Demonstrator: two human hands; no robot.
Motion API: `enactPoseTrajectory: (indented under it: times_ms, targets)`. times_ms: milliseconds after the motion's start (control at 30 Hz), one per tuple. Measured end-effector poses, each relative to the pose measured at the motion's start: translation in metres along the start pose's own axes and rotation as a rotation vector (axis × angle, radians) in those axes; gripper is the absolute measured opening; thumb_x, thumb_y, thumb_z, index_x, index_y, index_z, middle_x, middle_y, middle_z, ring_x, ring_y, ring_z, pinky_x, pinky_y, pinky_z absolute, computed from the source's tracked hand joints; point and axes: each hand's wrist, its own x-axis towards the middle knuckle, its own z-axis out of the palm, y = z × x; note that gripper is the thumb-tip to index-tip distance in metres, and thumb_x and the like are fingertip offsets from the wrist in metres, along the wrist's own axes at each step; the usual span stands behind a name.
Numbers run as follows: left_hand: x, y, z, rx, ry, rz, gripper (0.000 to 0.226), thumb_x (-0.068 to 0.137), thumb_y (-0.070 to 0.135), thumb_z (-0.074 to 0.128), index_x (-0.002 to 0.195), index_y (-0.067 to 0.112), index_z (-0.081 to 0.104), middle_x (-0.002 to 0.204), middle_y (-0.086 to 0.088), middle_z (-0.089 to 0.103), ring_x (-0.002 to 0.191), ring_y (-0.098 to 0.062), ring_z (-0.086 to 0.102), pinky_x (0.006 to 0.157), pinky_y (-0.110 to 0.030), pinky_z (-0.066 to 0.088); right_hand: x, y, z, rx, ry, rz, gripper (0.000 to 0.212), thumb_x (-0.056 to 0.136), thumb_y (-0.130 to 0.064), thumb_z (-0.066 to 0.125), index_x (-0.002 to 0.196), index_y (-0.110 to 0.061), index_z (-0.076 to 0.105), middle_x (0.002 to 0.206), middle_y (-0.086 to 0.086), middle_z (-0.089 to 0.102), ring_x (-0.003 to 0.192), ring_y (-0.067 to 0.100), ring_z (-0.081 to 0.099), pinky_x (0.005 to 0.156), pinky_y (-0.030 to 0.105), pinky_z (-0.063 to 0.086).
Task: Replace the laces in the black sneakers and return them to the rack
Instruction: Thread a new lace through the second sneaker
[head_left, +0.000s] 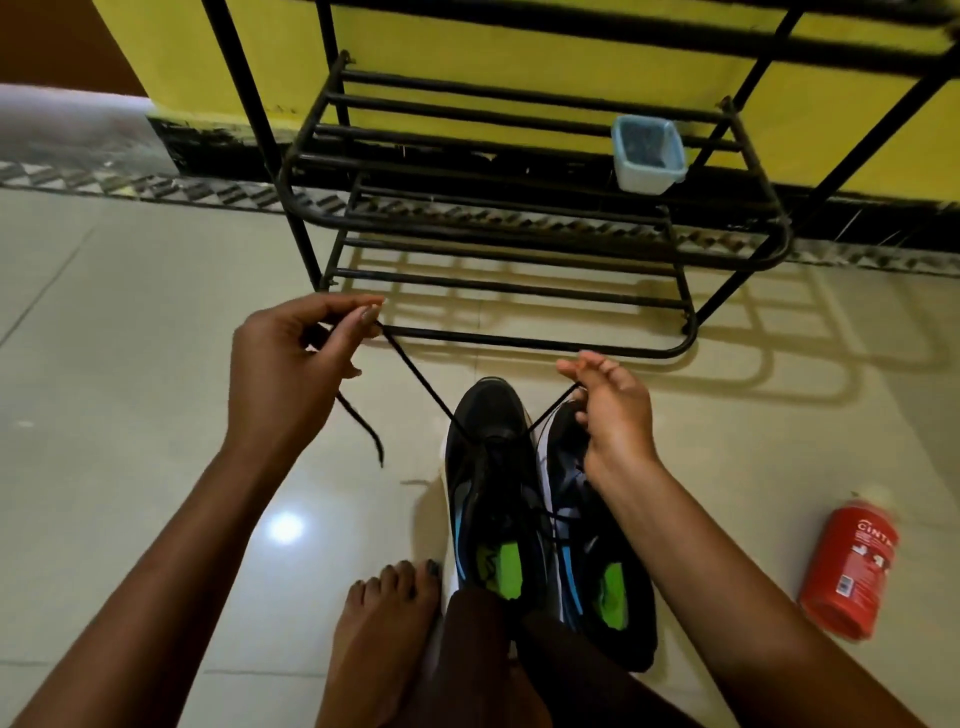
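Closest in, a bare foot (384, 623) rests flat on the pale tiled floor (130, 364), just left of the shoes. Against the yellow wall stands a black metal rack (519, 340), its bars throwing a shadow across the tiles. A small blue-rimmed plastic tub (647, 156) sits on its middle shelf, over to the right.

Two black sneakers (488, 467) with blue stripes and green insoles lie side by side on the floor in front of the rack, toes pointing towards it. Neither is on a shelf.

Both forearms reach out over them. The left hand (283, 379) is raised and pinches a black lace (421, 384) between thumb and forefinger, with the loose end dangling below the palm. The right hand (610, 415) sits lower, over the toe of the right-side shoe, fingers curled round the other end. Both strands run taut down to the eyelets of the left-side shoe.

Off to the right, well apart, a red bottle (852, 566) lies on its side.
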Motion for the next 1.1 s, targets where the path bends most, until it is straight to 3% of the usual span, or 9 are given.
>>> enactPoseTrajectory:
  times_ms: [133,400,600,733,800,867,933,1000,1100]
  targets:
    - [0.024,0.044,-0.011,0.099,-0.079,0.237,0.016,0.087,0.018,0.061,0.101,0.024,0.065,0.083,0.017,0.064,0.071,0.01,0.062,0.057,-0.007,0.049,-0.008,-0.044,-0.005,-0.116,-0.091,-0.24,0.017,0.094,-0.006,0.05,0.102,-0.011,0.063,0.088,-0.005,0.065,0.063,-0.015,0.056,0.058,-0.002,0.039]
    - [0.06,0.124,-0.023,0.231,-0.137,0.594,0.02,0.088,0.014,0.06,0.106,0.015,0.068,0.091,0.007,0.064,0.08,0.0,0.06,0.073,-0.005,0.045,-0.047,-0.135,-0.009,-0.198,-0.282,-0.626,0.026,0.095,-0.003,0.046,0.096,-0.022,0.064,0.092,-0.006,0.069,0.069,-0.004,0.06,0.061,0.01,0.046]
    - [0.069,0.172,-0.024,0.302,-0.159,0.817,0.016,0.086,0.016,0.062,0.1,0.012,0.071,0.086,0.01,0.061,0.077,-0.006,0.061,0.071,-0.019,0.05,-0.084,-0.164,-0.003,-0.178,-0.325,-0.872,0.031,0.097,-0.009,0.045,0.12,-0.03,0.046,0.094,-0.007,0.071,0.069,0.002,0.062,0.061,0.013,0.045]
    - [0.065,0.187,-0.017,0.181,-0.18,0.752,0.015,0.083,0.013,0.066,0.097,0.015,0.071,0.089,0.01,0.067,0.082,-0.002,0.064,0.074,-0.018,0.054,-0.098,-0.165,0.0,-0.175,-0.325,-0.935,0.062,0.097,-0.011,0.043,0.144,-0.034,0.008,0.102,-0.011,0.07,0.074,0.004,0.064,0.068,0.014,0.046]
    - [0.06,0.193,-0.011,-0.021,-0.209,0.581,0.017,0.08,0.01,0.068,0.096,0.017,0.069,0.089,0.01,0.069,0.085,0.0,0.065,0.074,-0.016,0.053,-0.104,-0.165,0.001,-0.156,-0.298,-0.93,0.07,0.097,-0.014,0.045,0.142,-0.036,-0.004,0.103,-0.012,0.069,0.077,0.004,0.065,0.076,0.02,0.049]
    - [0.053,0.2,-0.005,-0.325,-0.264,0.319,0.026,0.076,0.009,0.069,0.099,0.016,0.061,0.087,0.005,0.072,0.085,-0.003,0.068,0.073,-0.016,0.053,-0.108,-0.166,0.002,-0.127,-0.26,-0.888,0.066,0.095,-0.021,0.047,0.145,-0.032,0.005,0.1,-0.012,0.07,0.082,0.003,0.065,0.085,0.025,0.05]
    - [0.048,0.202,-0.001,-0.579,-0.278,0.112,0.038,0.068,0.014,0.07,0.102,0.019,0.053,0.082,-0.001,0.073,0.085,-0.01,0.069,0.073,-0.021,0.055,-0.11,-0.168,0.003,-0.082,-0.264,-0.844,0.043,0.094,-0.022,0.048,0.134,-0.029,0.034,0.098,-0.008,0.07,0.082,0.003,0.065,0.08,0.023,0.052]
    - [0.045,0.202,0.002,-0.68,-0.276,0.029,0.045,0.061,0.019,0.07,0.102,0.021,0.05,0.077,0.0,0.073,0.084,-0.012,0.07,0.072,-0.023,0.055,-0.11,-0.17,0.003,-0.043,-0.285,-0.844,0.02,0.094,-0.019,0.05,0.11,-0.026,0.058,0.093,-0.004,0.072,0.082,0.005,0.066,0.072,0.021,0.051]
    - [0.042,0.207,0.002,-0.712,-0.272,0.034,0.046,0.061,0.019,0.069,0.102,0.02,0.05,0.072,0.002,0.072,0.08,-0.01,0.07,0.069,-0.02,0.054,-0.11,-0.174,0.002,-0.038,-0.274,-0.861,0.017,0.091,-0.02,0.054,0.099,-0.022,0.069,0.091,-0.006,0.072,0.09,0.004,0.065,0.076,0.02,0.052]
